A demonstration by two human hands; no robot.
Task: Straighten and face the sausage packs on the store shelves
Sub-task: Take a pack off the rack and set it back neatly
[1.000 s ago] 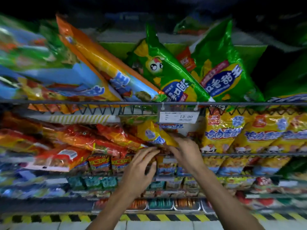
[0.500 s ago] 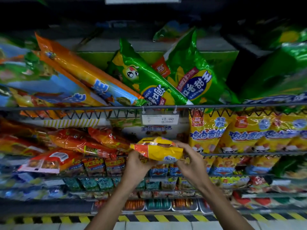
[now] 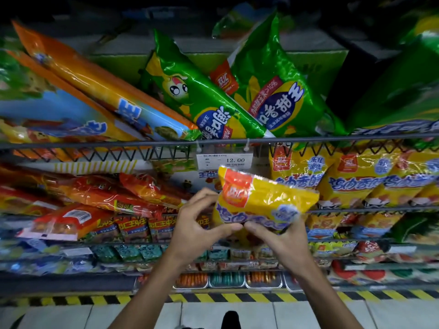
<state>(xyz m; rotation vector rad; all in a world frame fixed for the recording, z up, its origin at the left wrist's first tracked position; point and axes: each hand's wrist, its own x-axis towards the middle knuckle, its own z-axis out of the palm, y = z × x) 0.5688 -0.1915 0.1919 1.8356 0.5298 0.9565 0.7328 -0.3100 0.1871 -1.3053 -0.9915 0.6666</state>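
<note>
From the head view, both hands meet at the lower edge of a yellow sausage pack point(image 3: 263, 200): the left hand point(image 3: 197, 231) pinches it with thumb and fingers, the right hand point(image 3: 282, 238) grips beneath. The pack hangs tilted in front of the wire shelf point(image 3: 356, 210), below the price tag point(image 3: 224, 160), left of matching yellow packs point(image 3: 351, 184).

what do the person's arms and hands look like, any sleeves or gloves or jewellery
Both forearms are bare up to the bottom edge of the picture, with no sleeves showing. The left hand and the right hand wear no gloves. No rings, watch or wristbands show on the fingers or wrists that are visible.
</note>
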